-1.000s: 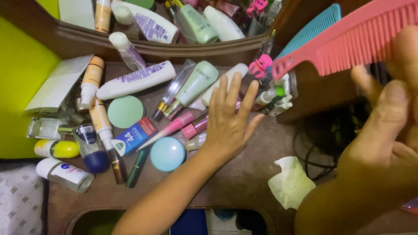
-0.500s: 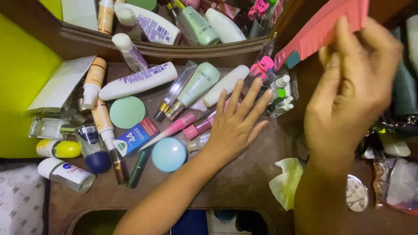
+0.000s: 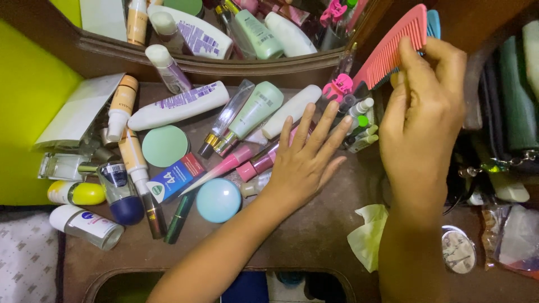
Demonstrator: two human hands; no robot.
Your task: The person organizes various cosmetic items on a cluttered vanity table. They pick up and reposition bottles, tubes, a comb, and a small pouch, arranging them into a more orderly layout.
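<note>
Brown and crowded, your dresser top (image 3: 314,235) fills the head view, with a mirror (image 3: 236,33) along the 12 o'clock edge and a bright yellow-green wall (image 3: 28,101) at 9 o'clock.

Your left hand (image 3: 303,163) lies flat near the middle, fingers spread wide and holding nothing. Its fingertips reach over the pink tubes (image 3: 252,163) toward 1 o'clock. Just beside that hand, at its 8 o'clock, sits a round light blue ball (image 3: 218,199).

Your right hand (image 3: 421,118) is up at 2 o'clock. Its fingers are pinched on the pink comb (image 3: 387,53), which tilts up toward the top edge. A blue comb (image 3: 433,23) peeks out right behind the pink one. Below the pink comb, a pink hair clip (image 3: 337,88) sits by a clear holder of small bottles (image 3: 359,123).

At 10 o'clock lie a long white bottle (image 3: 177,105), a pale green tube (image 3: 255,109) and a round green lid (image 3: 164,146). A crumpled tissue (image 3: 368,238) rests at 5 o'clock, touching your right arm. A blue and red box (image 3: 174,177) lies near the round lid.
</note>
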